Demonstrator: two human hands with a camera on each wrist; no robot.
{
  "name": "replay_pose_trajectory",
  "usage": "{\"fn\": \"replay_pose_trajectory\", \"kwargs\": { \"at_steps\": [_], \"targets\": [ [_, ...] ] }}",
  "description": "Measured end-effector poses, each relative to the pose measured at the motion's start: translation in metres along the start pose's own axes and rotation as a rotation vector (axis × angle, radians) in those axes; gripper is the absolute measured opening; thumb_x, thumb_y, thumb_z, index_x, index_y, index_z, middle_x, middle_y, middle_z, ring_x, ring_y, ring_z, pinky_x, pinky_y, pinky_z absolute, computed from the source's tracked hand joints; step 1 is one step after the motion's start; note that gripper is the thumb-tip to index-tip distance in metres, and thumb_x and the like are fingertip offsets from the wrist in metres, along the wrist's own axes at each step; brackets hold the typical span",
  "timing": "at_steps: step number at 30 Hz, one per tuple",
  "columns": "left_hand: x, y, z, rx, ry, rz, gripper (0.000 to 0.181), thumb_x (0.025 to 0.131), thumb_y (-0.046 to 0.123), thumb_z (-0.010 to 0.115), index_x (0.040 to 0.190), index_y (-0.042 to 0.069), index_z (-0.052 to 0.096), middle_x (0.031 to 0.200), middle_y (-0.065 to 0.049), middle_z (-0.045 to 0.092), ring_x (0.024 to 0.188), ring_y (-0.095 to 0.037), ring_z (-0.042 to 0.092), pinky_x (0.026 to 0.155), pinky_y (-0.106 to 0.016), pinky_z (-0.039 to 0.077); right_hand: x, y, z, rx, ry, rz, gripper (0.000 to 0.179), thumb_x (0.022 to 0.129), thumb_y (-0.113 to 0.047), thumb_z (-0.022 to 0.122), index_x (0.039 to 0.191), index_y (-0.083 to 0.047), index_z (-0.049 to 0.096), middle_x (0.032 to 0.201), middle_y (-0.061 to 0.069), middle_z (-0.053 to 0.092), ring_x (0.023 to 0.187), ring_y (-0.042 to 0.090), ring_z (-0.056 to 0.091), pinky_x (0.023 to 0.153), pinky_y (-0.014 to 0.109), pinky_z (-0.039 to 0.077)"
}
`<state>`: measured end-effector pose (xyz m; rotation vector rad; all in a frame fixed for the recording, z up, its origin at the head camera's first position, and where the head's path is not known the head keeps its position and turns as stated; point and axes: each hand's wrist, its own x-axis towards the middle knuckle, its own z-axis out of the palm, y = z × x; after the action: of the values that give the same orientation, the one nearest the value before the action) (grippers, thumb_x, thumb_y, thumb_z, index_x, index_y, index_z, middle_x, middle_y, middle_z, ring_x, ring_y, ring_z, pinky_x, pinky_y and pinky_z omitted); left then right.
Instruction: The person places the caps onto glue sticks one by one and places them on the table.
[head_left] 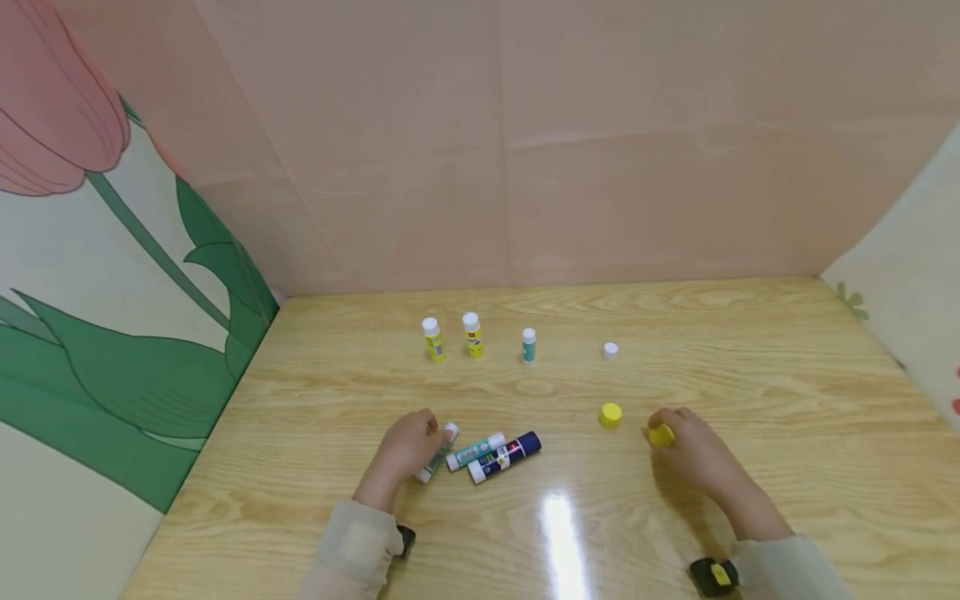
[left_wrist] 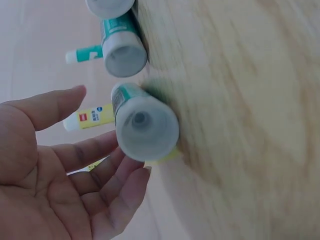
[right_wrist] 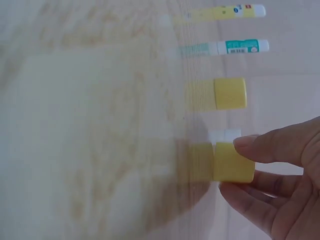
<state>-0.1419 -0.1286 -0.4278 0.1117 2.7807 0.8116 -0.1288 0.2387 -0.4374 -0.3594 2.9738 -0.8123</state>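
Observation:
My left hand point(head_left: 408, 443) is at a teal-and-white glue stick point(head_left: 439, 455) lying on the table. In the left wrist view its thumb stands apart from the glue stick, while the loosely bent fingers reach to its side; the hollow white base faces the camera. To its right lie another teal glue stick point(head_left: 476, 452) and a navy one point(head_left: 506, 457), side by side. My right hand point(head_left: 693, 446) pinches a yellow cap point(right_wrist: 232, 164) between thumb and fingers, low over the tabletop. Left of that hand sits a second yellow cap point(head_left: 611, 416).
Toward the back of the wooden table point(head_left: 337, 392) stand two yellow glue sticks point(head_left: 434, 342) with white caps and a small teal one point(head_left: 528, 348). A small white cap point(head_left: 611, 351) sits to their right. A pink wall covering point(head_left: 525, 167) rises behind.

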Motion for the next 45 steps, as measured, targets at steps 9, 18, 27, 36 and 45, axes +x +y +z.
{"fn": "replay_pose_trajectory", "kwargs": {
  "at_steps": [9, 18, 27, 36, 45],
  "targets": [
    [0.005, -0.002, -0.009, -0.038, 0.15, -0.024, 0.032, 0.082, 0.027, 0.055, 0.099, 0.0, 0.056, 0.093, -0.012, 0.056, 0.082, -0.026, 0.053, 0.07, -0.039, 0.043, 0.004, 0.0, -0.002, 0.04, -0.015, -0.05, 0.021, 0.068, 0.011, 0.06, 0.086, 0.002, 0.055, 0.085, 0.015, 0.056, 0.079, 0.031, 0.052, 0.065, 0.046, 0.042],
    [0.009, -0.003, -0.016, -0.103, 0.202, -0.053, 0.035, 0.082, 0.025, 0.058, 0.105, 0.0, 0.054, 0.096, -0.012, 0.053, 0.086, -0.026, 0.051, 0.072, -0.039, 0.043, 0.006, -0.001, 0.001, 0.053, -0.006, -0.026, 0.019, 0.07, 0.009, 0.061, 0.084, -0.001, 0.054, 0.081, 0.009, 0.055, 0.075, 0.024, 0.051, 0.063, 0.04, 0.042],
    [0.012, -0.003, -0.022, -0.139, 0.234, -0.069, 0.036, 0.082, 0.025, 0.058, 0.106, -0.001, 0.052, 0.099, -0.014, 0.053, 0.088, -0.027, 0.051, 0.073, -0.039, 0.042, 0.006, -0.005, 0.005, 0.093, 0.039, -0.013, 0.02, 0.069, 0.008, 0.062, 0.085, 0.0, 0.054, 0.081, 0.008, 0.055, 0.075, 0.023, 0.051, 0.064, 0.039, 0.042],
    [0.016, -0.007, -0.026, -0.165, 0.239, -0.071, 0.037, 0.082, 0.023, 0.058, 0.109, -0.002, 0.051, 0.103, -0.014, 0.053, 0.092, -0.028, 0.05, 0.075, -0.04, 0.042, 0.007, -0.009, 0.008, 0.159, 0.109, -0.046, 0.023, 0.068, 0.013, 0.061, 0.087, 0.003, 0.053, 0.087, 0.013, 0.056, 0.083, 0.03, 0.054, 0.069, 0.041, 0.046],
    [0.021, -0.005, -0.027, -0.18, 0.266, -0.038, 0.037, 0.08, 0.021, 0.06, 0.108, -0.003, 0.051, 0.102, -0.016, 0.052, 0.092, -0.029, 0.05, 0.077, -0.04, 0.041, 0.005, -0.014, 0.008, 0.21, 0.197, -0.068, 0.026, 0.066, 0.015, 0.063, 0.088, 0.006, 0.054, 0.09, 0.017, 0.055, 0.086, 0.033, 0.052, 0.069, 0.037, 0.047]
  ]
}}
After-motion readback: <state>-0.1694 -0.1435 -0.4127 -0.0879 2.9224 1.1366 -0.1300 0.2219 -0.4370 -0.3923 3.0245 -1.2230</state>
